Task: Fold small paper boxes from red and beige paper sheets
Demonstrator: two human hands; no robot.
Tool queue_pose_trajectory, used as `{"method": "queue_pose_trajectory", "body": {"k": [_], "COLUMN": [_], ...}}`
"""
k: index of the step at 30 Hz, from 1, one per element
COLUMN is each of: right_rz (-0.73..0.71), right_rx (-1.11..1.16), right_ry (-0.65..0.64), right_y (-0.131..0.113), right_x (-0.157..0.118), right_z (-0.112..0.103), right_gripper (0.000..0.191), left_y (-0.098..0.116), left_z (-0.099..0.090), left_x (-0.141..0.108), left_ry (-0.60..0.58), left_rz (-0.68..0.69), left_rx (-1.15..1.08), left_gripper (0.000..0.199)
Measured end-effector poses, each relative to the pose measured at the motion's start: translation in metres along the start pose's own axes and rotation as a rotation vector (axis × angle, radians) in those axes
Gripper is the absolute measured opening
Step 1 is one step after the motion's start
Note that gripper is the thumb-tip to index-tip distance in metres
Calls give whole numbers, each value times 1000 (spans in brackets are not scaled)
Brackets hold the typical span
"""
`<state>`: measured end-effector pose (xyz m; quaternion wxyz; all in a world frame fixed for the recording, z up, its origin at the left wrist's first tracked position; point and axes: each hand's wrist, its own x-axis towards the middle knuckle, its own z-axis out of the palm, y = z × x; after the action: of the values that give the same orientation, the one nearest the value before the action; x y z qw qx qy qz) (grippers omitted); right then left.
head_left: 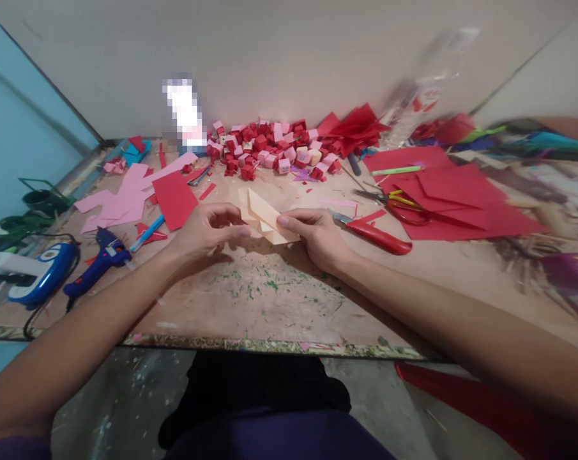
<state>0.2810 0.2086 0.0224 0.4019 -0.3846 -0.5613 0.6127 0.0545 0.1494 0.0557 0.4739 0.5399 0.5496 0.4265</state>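
Observation:
A cream sheet of folded paper (pixel 266 216) with several creases is between my hands, just above the middle of the table. My right hand (pixel 320 236) pinches its right side, thumb on top and fingers underneath. At the left edge of the paper, my left hand (pixel 214 229) is curled with thumb and fingers closed on it; the exact contact is partly hidden. To the right of my right hand lies a red-handled utility knife (pixel 377 235). A red paper piece (pixel 175 199) lies beyond my left hand, with a blue pen (pixel 147 232) beside it.
Many small red and pink paper cubes (pixel 274 148) are heaped at the back. Red sheets (pixel 456 204) and scissors (pixel 403 203) lie right, pink paper (pixel 121 197) left. A blue glue gun (pixel 97 259) rests near the left edge. A plastic bottle (pixel 423 96) stands back right.

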Motion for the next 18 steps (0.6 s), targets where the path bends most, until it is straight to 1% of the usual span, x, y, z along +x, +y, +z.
{"method": "queue_pose_trajectory", "body": {"k": [1, 3, 6, 8, 10, 14, 16, 18], "right_rz": [5, 7, -24, -60, -103, -163, -151, -126], "right_rx": [23, 28, -42, -96, -122, -141, -155, -166], "right_ry": [-1, -31, -89, -110, -127, -172, -207, -246], "right_y": [1, 1, 0, -1, -1, -2, -2, -2], "right_x": [0, 1, -1, -3, -5, -7, -9, -10], "right_z": [0, -1, -1, 0, 1, 4, 5, 6], "right_gripper": [28, 27, 22, 25, 37, 72, 83, 88], "left_y": [-1, -4, -7, -8, -8, -7, -5, -1], "left_z": [2, 6, 9, 9, 8, 8, 9, 10], "left_x": [-1, -3, -3, -3, -4, -8, -10, -12], "left_ry": [-26, -41, -5, -1, -26, -141, -183, -212], "left_rz": [-19, 3, 84, 106, 115, 108, 95, 92], "left_rx": [2, 32, 83, 84, 71, 56, 96, 190], "left_gripper": [25, 23, 23, 24, 24, 23, 23, 24]}}
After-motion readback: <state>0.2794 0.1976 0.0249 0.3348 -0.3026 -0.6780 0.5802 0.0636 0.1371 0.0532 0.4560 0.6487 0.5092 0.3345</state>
